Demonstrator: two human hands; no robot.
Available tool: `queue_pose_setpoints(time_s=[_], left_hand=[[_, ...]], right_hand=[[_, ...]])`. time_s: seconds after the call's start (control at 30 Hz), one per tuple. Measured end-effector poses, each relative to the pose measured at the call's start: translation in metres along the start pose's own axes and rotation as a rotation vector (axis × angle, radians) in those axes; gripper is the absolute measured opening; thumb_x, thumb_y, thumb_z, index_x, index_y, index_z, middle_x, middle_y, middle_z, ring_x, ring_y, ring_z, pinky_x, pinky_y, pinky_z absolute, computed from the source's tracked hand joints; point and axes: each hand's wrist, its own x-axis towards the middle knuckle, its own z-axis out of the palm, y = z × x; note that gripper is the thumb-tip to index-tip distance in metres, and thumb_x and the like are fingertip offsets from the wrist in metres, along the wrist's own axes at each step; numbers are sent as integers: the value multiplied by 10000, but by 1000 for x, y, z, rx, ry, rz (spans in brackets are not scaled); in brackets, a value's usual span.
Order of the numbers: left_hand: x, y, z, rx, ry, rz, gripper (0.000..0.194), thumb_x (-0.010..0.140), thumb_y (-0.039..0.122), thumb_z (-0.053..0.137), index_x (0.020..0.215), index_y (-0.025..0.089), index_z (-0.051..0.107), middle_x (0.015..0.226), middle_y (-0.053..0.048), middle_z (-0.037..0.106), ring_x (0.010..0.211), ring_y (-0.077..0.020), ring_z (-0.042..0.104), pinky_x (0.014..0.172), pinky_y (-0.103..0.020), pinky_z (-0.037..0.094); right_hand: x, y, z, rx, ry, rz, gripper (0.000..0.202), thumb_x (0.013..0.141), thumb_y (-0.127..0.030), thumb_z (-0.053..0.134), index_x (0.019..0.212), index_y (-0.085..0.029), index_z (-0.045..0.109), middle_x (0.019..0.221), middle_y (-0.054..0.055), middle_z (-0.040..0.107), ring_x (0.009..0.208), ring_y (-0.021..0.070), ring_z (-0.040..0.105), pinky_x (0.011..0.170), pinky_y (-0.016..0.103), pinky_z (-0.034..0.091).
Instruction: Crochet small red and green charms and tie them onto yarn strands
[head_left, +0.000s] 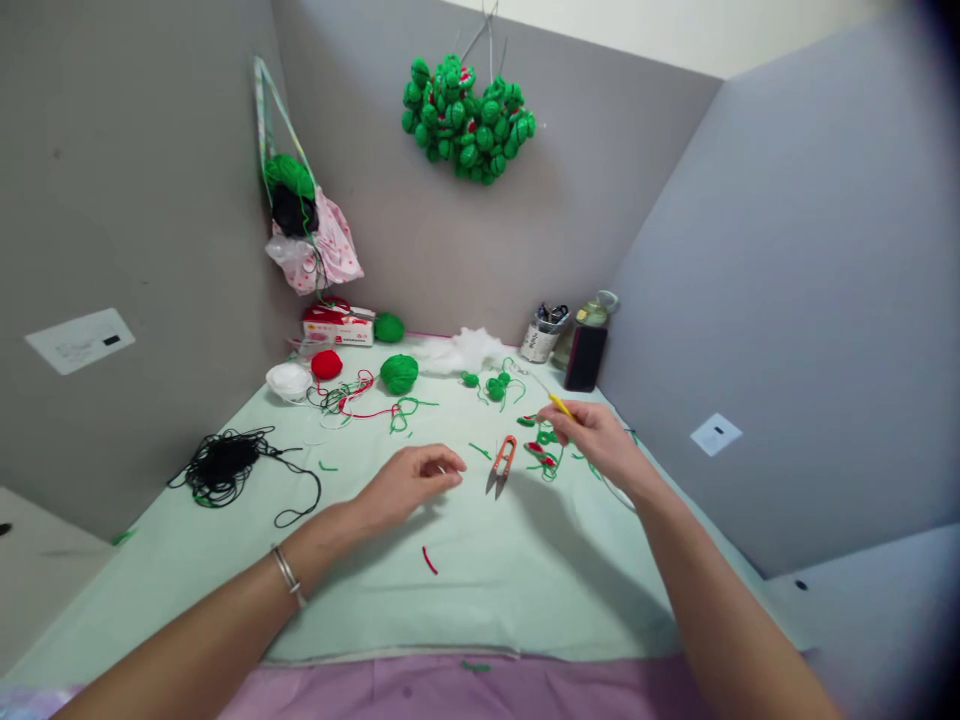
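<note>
My right hand (585, 432) holds a thin tool with a yellow handle (559, 404), its tip pointing up and left over the table. Below and around that hand lie small red and green crocheted pieces (541, 455) with loose green yarn ends. My left hand (420, 480) hovers low over the cloth, fingers curved and apart, with nothing in it. Between my hands rest orange-handled thread snips (502, 462), blades toward me. A short red strand (429, 560) lies nearer me. Small green balls (496, 387) with yarn tails sit farther back.
Black yarn (225, 465) lies at left. White (289, 381), red (326, 365) and green balls (399, 374) sit behind, near white stuffing (469, 352). A pen cup (538, 342) and phone (586, 358) stand back right. A green bunch (469, 120) and pink bag (334, 240) hang above.
</note>
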Motion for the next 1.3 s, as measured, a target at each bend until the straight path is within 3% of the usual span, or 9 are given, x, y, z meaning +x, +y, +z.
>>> queue_pose_setpoints(time_s=[0.13,0.27,0.47,0.7,0.83,0.9,1.0,1.13,1.3], left_hand=[[25,-16,-42,640,153,80,126,786,271,601,872,207,667,898,-60,646,897,-247,568,774,-348,418],[47,-39,-68,904,288,29,137,751,304,638,837,199,629,885,-75,618,875,-273,544,740,-360,393],[49,-61,-62,835,334,78,131,855,254,514,755,210,587,827,-60,609,871,-248,536,748,-344,395],[43,-69,-67,468,541,198,124,870,299,506,807,211,567,850,-28,619,859,-208,560,803,-328,425],[44,-71,-69,225,575,177,156,864,358,521,828,210,553,812,-2,624,786,-176,581,762,-296,438],[44,-70,-70,133,569,159,181,848,383,536,828,204,552,772,0,620,747,-172,579,723,-286,439],[41,-63,-68,23,528,140,212,821,404,573,814,192,565,716,2,605,712,-167,574,692,-274,433],[36,-46,-57,-26,437,151,224,750,397,663,765,176,629,732,-6,617,711,-162,562,698,-273,427],[31,-33,-50,-41,389,141,213,717,383,690,715,170,678,745,-20,641,726,-173,561,699,-280,423]], right_hand=[[23,25,-17,-366,275,-4,378,886,-482,482,825,-176,696,759,70,667,601,158,494,575,275,312],[30,26,-7,-387,180,6,391,916,-466,436,768,-182,660,681,38,667,545,137,489,553,259,309],[43,13,31,-354,-36,-125,328,916,-421,467,790,-192,665,679,24,689,537,134,518,552,253,328],[65,-36,24,-259,396,-302,346,935,-347,464,1189,-197,647,832,56,730,732,196,634,678,278,415],[73,-51,37,-275,503,-405,368,979,-327,386,1242,-191,604,998,94,716,881,224,644,795,316,447],[74,-45,58,-354,428,-390,367,994,-290,351,1257,-185,585,1104,136,679,994,257,615,871,366,439],[66,-30,101,-409,137,-334,322,946,-185,444,1228,-129,590,1130,220,635,1082,324,569,916,460,424],[48,-26,151,-236,-68,-408,446,876,-247,615,1314,-219,534,1281,128,595,1063,230,599,913,358,476],[46,-37,168,425,-348,-167,341,788,-251,652,1120,-174,657,793,17,679,585,125,581,593,261,475]])
